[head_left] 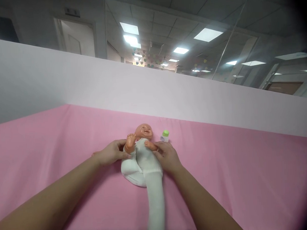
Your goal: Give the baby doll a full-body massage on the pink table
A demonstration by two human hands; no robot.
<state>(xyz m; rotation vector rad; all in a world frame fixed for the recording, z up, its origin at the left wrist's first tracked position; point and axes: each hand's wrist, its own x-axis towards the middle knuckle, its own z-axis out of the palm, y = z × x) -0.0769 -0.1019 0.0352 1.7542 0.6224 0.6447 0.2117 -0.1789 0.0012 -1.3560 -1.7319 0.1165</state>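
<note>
Left hand (115,152) clasps the doll (147,158) by its raised leg (129,166), right hand (168,157) closed around its arm (150,145)

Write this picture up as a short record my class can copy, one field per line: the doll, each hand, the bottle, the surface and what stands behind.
Doll: white-clothed doll on its back, face up, straight leg towards the camera
Left hand: left hand holds the bent leg near the bare foot
Right hand: right hand holds the doll's arm
Bottle: small bottle with green cap, beyond the right hand; label unreadable
Surface: pink cloth
Behind: white panel
</note>
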